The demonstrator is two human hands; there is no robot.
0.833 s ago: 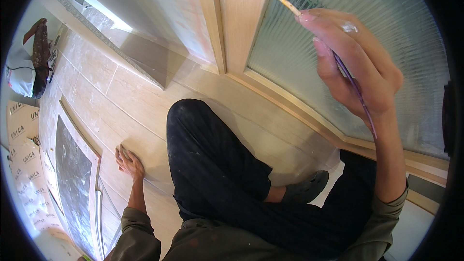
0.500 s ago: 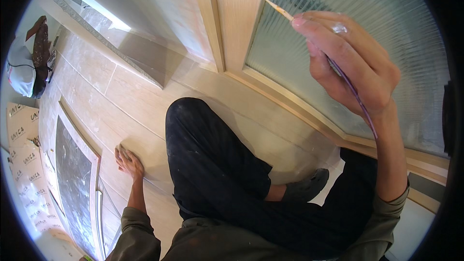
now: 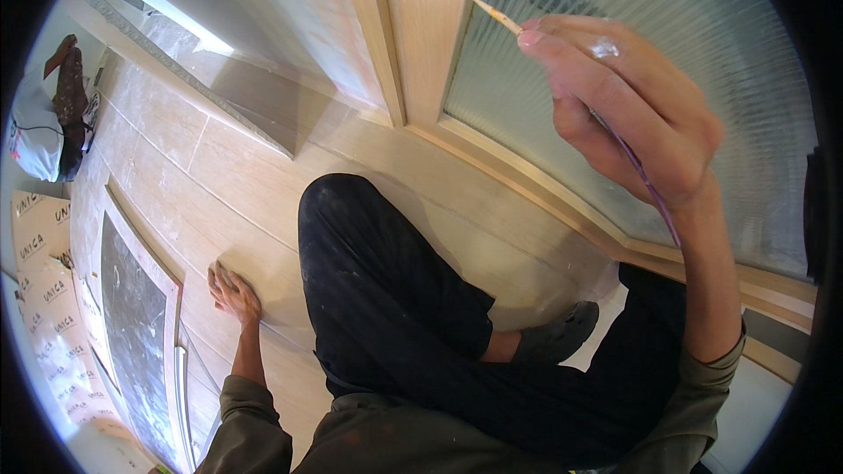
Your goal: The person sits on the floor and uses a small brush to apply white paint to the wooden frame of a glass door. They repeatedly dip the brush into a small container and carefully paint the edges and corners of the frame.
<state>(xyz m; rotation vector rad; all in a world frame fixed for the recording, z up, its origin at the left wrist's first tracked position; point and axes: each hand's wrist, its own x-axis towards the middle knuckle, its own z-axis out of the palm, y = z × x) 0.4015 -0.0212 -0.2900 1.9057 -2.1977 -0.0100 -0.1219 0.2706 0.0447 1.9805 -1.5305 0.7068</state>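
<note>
My right hand [image 3: 634, 110] is closed around a thin paintbrush [image 3: 498, 14], raised before the door. The brush has a fine pale tip with a yellowish tinge and a slender purple handle running back past my wrist. Its tip is by the line where the light wood door frame [image 3: 428, 31] meets the ribbed glass pane [image 3: 496, 79]; whether it touches the wood I cannot tell. A whitish smear shows on that hand near a knuckle. At the left, my left hand [image 3: 235, 295] rests palm down on the tiled floor [image 3: 228, 184], fingers stretched out and holding nothing.
My bent knee [image 3: 338, 219] and a dark shoe [image 3: 558, 333] are between my hands. A dark framed panel [image 3: 136, 325] lies left of my left hand, beside printed cardboard [image 3: 44, 298]. A white bag [image 3: 37, 136] stands at the far left. A long board edge [image 3: 184, 79] slants across the upper left.
My right hand has shifted slightly left with the paintbrush, bringing its tip closer to the wood frame. The left hand stays on the floor.
</note>
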